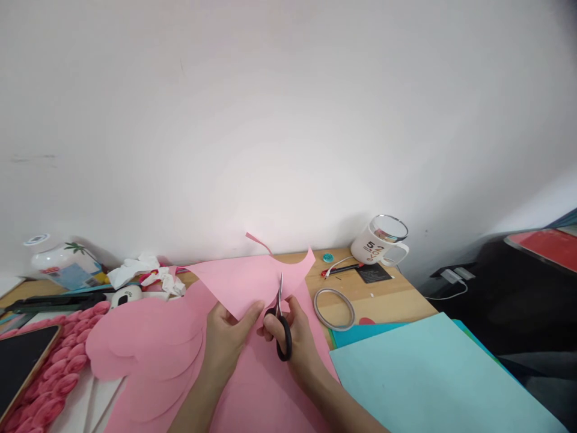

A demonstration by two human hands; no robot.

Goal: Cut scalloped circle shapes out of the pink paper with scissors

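A pink paper sheet is lifted off the wooden table, and my left hand pinches its lower edge. My right hand grips black-handled scissors, fingers through the loops, blades pointing up into the sheet. A thin curl of cut pink paper stands above the sheet's top edge. More pink paper, cut into rounded petal shapes, lies flat under and left of my hands.
Light blue paper sheets cover the right of the table. A tape ring, a white mug, a red-handled tool and a small teal disc lie behind. At left are pink paper roses, crumpled tissue and a plastic container.
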